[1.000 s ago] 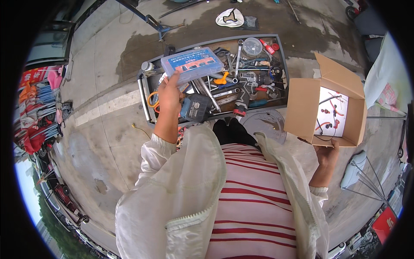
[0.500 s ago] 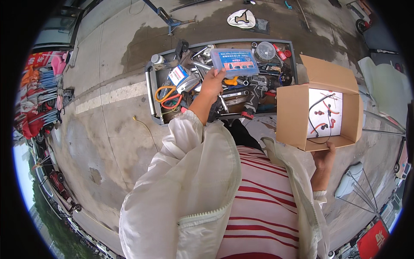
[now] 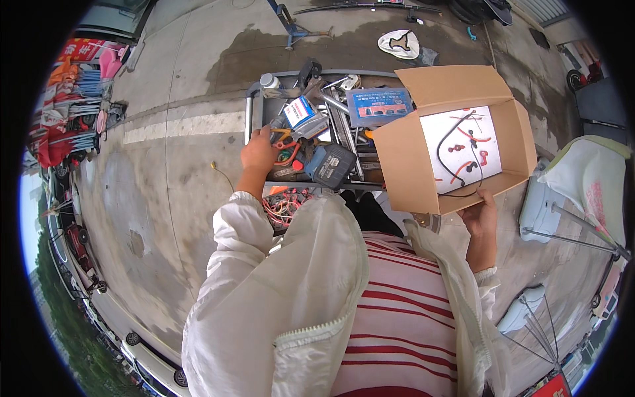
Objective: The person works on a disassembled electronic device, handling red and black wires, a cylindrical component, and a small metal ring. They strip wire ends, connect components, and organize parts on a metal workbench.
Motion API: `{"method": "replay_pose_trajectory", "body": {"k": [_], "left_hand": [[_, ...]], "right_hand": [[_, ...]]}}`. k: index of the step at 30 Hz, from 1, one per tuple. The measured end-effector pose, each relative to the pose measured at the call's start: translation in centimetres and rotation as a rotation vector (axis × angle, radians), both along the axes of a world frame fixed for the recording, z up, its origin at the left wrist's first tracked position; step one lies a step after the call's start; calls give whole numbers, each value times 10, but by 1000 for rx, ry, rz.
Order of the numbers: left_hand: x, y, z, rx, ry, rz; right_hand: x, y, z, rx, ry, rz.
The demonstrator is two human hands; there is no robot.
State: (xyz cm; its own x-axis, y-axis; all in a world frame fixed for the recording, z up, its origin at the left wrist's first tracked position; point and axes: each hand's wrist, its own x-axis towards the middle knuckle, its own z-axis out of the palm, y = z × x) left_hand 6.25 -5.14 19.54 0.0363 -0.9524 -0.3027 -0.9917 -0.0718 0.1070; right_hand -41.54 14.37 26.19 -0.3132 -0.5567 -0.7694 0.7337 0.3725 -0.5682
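Note:
My right hand [image 3: 477, 215] grips the lower edge of an open cardboard box [image 3: 400, 155], which is tilted toward me. Inside the box, a white sheet [image 3: 443, 139] carries black and red-orange cables and small red and black parts. My left hand [image 3: 260, 153] is closed at the left end of a metal tool tray [image 3: 249, 112], beside orange-handled pliers [image 3: 286, 157]; whatever its fingers hold is hidden. Close by are a dark blue battery pack [image 3: 331, 165] and a blue-and-white labelled box [image 3: 301, 114]. A clear plastic case with a blue label [image 3: 379, 106] lies on the tools.
The box covers the tray's right part. A white-capped bottle [image 3: 270, 81] stands in the far left corner. Below the tray lie tangled red wires [image 3: 284, 206]. A blue metal stand [image 3: 289, 26] and a white helmet-like thing [image 3: 399, 44] are on the concrete floor beyond.
My left hand has let go of the clear case and moved left to the tray's end. The cardboard box has shifted left over the tray, with my right hand still on it.

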Motion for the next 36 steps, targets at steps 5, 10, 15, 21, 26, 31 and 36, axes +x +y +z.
{"method": "replay_pose_trajectory", "body": {"k": [5, 10, 15, 21, 26, 31, 36], "left_hand": [[11, -1, 17, 242, 73, -99], [38, 25, 10, 275, 309, -21], [82, 64, 39, 240, 733, 314], [89, 83, 98, -84, 1005, 588], [54, 73, 130, -231, 1285, 544], [-29, 58, 131, -20, 1499, 450], [-140, 53, 134, 237, 1419, 338]], "right_hand": [[18, -50, -31, 4, -46, 69], [41, -71, -54, 194, 8, 183], [25, -55, -69, 292, 3, 299], [29, -46, -67, 258, -52, 343], [67, -32, -23, 354, -95, 430], [73, -30, 34, 94, 233, 865], [118, -81, 80, -740, 1424, 807]]}}
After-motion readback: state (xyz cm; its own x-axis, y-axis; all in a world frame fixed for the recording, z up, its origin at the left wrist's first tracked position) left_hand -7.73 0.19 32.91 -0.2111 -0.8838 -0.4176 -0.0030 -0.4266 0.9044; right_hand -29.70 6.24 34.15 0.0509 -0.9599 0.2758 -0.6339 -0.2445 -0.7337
